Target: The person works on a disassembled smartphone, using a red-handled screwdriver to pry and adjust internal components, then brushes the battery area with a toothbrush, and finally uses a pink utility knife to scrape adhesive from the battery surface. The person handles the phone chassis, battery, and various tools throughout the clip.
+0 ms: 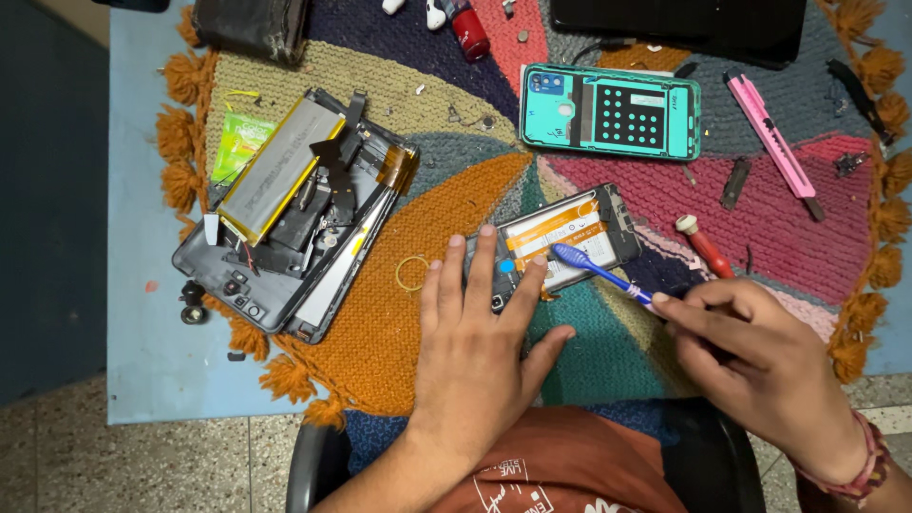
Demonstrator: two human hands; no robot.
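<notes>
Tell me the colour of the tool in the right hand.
Blue: the pry tool held by the right hand has a blue tip and shaft, seen in the head view.

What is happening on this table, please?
A person is working on an opened phone lying on a colourful woven mat. The left hand presses the phone down, and the right hand holds a blue toothbrush with its head on the phone's inside. A dismantled tablet and a teal back cover lie nearby.
</notes>
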